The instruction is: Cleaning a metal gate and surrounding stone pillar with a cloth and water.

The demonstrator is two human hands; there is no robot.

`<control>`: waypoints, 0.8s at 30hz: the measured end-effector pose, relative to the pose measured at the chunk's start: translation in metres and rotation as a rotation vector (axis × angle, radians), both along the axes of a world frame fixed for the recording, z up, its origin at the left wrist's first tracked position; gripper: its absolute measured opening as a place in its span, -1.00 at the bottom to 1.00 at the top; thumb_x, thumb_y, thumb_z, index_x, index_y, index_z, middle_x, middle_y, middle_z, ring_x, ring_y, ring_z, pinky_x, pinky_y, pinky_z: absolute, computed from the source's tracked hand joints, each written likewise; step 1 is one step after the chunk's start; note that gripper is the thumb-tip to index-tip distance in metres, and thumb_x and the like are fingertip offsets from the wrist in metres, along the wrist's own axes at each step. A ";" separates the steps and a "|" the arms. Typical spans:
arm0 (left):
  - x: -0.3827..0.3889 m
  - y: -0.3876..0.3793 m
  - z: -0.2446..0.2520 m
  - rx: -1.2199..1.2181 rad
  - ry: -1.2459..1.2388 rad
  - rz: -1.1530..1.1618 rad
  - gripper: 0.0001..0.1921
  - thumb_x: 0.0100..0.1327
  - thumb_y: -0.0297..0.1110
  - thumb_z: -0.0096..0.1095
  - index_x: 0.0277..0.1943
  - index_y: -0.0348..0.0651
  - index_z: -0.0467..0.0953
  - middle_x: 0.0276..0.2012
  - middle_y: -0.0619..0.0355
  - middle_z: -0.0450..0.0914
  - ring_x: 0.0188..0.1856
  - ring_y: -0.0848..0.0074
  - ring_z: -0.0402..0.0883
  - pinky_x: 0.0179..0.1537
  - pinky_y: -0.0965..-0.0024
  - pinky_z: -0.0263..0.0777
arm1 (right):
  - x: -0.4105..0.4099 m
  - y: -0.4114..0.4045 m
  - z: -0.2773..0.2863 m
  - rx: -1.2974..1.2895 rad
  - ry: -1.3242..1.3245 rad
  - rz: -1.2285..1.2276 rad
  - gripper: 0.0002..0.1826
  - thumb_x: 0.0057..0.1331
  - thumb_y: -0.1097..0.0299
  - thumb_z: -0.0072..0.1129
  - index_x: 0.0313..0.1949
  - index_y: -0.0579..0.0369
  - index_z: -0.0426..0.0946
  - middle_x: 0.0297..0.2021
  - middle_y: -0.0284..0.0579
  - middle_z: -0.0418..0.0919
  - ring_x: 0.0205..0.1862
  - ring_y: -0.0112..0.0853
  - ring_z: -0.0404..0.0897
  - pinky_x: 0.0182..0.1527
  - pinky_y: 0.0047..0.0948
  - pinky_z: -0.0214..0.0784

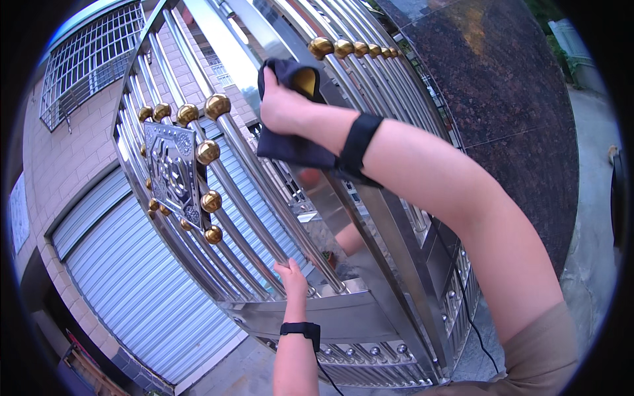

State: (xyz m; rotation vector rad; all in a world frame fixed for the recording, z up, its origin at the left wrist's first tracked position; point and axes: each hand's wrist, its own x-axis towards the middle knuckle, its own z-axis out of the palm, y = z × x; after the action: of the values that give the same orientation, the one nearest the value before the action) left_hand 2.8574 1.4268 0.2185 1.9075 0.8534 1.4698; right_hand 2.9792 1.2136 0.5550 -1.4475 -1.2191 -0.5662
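A polished stainless steel gate (324,297) with vertical tubes and gold balls stands in front of me. My right hand (281,110) is raised and presses a dark cloth (292,148) against the gate's broad, mirror-like upright (317,198). One fold of the cloth shows a yellow inside, and part of it hangs below my wrist. Lower down, my left hand (291,277) is closed around one of the steel tubes (257,227), near the horizontal rail. Left of my hands, a square embossed metal plaque (172,171) is fixed to the tubes, with gold balls around it.
A second gate panel (346,74) with gold balls stands at the right, beside a dark polished stone wall (500,99). Behind the gate is a brick building with a roller shutter (148,277) and a barred window (91,64). A black cable (468,307) hangs at the right.
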 end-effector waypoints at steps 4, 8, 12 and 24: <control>0.001 0.007 -0.007 0.030 -0.076 -0.066 -0.53 0.37 -0.34 -0.10 0.18 -0.46 -0.01 -0.06 -0.18 0.36 -0.04 0.21 0.43 0.04 0.27 0.25 | -0.004 0.012 0.065 0.100 -0.106 -0.238 -0.24 0.20 0.37 -0.05 0.29 0.30 -0.22 0.13 0.46 0.19 0.14 0.07 0.34 0.17 -0.20 0.19; 0.001 -0.001 -0.008 0.039 -0.093 -0.077 -0.52 0.37 -0.33 -0.09 0.18 -0.48 -0.01 -0.04 -0.22 0.34 -0.01 0.17 0.41 0.06 0.26 0.23 | 0.019 0.033 0.130 0.473 -0.600 -0.533 -0.67 0.17 0.41 -0.11 -0.06 0.05 0.44 -0.24 0.02 0.58 -0.19 -0.12 0.58 -0.12 -0.18 0.40; -0.003 -0.021 0.002 0.075 -0.053 -0.026 -0.51 0.36 -0.31 -0.07 0.17 -0.49 0.02 -0.07 -0.28 0.36 -0.03 0.05 0.41 0.05 0.23 0.23 | 0.013 0.012 0.164 0.095 -0.727 -0.557 -0.75 0.13 0.36 -0.05 -0.29 0.10 0.61 -0.30 0.04 0.60 -0.23 -0.17 0.59 -0.17 -0.26 0.41; -0.002 -0.009 0.009 0.032 -0.041 -0.017 -0.54 0.36 -0.33 -0.11 0.15 -0.51 0.03 0.02 -0.35 0.32 0.05 -0.05 0.37 0.06 0.16 0.22 | 0.017 -0.035 -0.035 -0.380 -1.320 -0.596 -0.61 0.17 0.40 -0.10 0.00 0.24 0.37 -0.01 0.07 0.43 0.05 -0.09 0.42 0.13 -0.23 0.24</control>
State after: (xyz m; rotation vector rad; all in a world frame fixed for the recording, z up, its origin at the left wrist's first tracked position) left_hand 2.8558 1.4176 0.2272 1.8962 0.7975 1.5153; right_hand 2.9958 1.1782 0.5198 -1.7817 -1.9272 -1.9910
